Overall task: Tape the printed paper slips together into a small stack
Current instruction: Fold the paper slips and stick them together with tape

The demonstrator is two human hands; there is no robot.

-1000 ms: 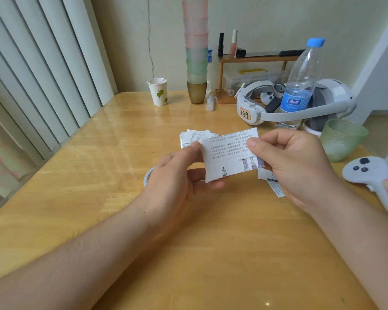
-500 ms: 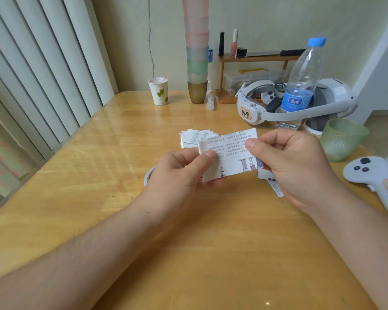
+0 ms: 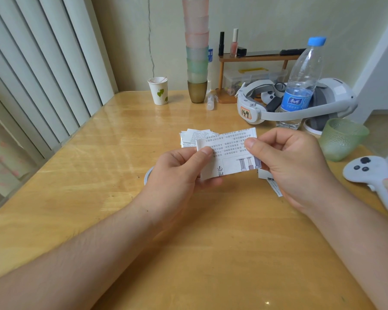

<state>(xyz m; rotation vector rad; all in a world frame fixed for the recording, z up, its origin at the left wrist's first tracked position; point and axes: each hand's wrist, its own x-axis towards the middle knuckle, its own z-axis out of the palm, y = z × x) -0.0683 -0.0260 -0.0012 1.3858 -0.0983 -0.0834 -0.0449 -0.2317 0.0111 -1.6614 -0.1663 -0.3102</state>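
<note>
Your left thumb is pinching the left end of the printed slip, other fingers curling underneath it. Your right thumb is pinching the right end, fingers folded behind. Both hands are closed on the same slip, holding it up off the table, print facing you and upside down. Left hand is sitting lower and nearer you, right hand is coming in from the side.

More slips are lying in a loose pile on the table just behind the held one, and a few more slips are peeking out under your right hand. The tape roll is lying on the table, mostly hidden behind your left hand; only its rim is showing.

Likely you are squaring or pressing the held slip, whether tape is already on it cannot be told. To do it well: be keeping the edges flush, pinching near the corners so the paper is not bowing, and smoothing any tape from the middle outward. Risk: thin paper creasing or slipping crooked if one thumb is loosening.

Cup stack, water bottle, headset and controller are sitting well apart, not in the way.
</note>
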